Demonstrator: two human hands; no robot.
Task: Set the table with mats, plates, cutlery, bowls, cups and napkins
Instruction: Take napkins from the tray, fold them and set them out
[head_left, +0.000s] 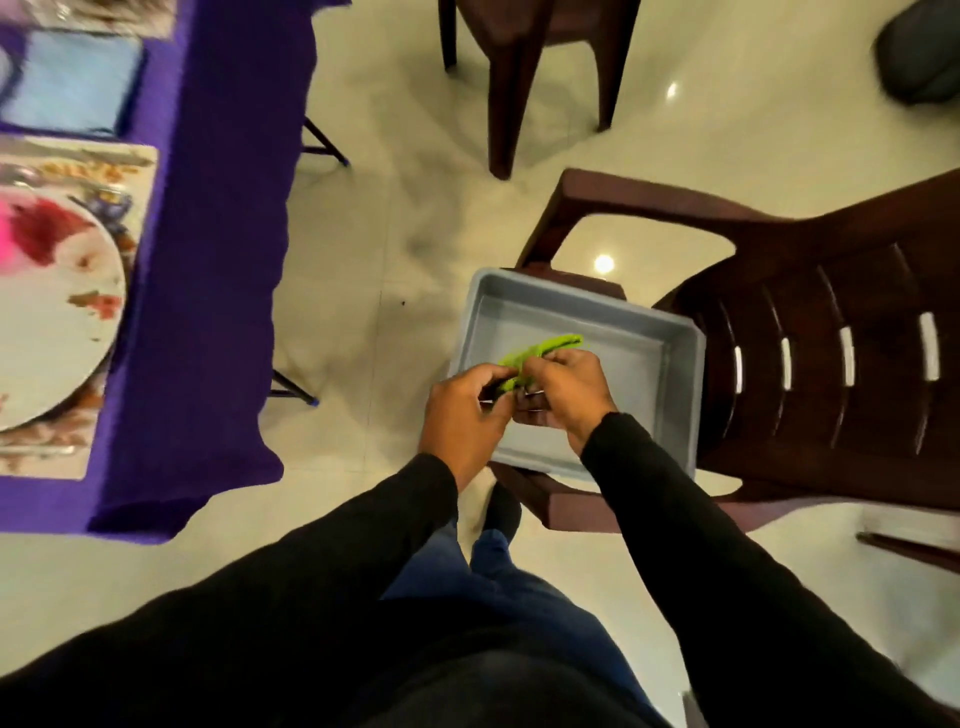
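Over a grey plastic tub (670, 364) on a brown chair seat, both my hands hold a bundle of green-handled cutlery (545, 351). My left hand (462, 421) grips its near end, where a bit of metal shows between the fingers. My right hand (566, 389) curls round the middle of the bundle. The green handles stick out past my right hand toward the far right. At the left, a table in a purple cloth (208, 260) carries a patterned mat (119, 166) with a white flowered plate (52, 322) on it.
A brown plastic chair (831, 338) holds the tub; a second brown chair (530, 62) stands behind it. A blue mat (72, 83) lies farther along the table. A dark round object (919, 57) sits on the floor at top right. Cream tiles lie between table and chairs.
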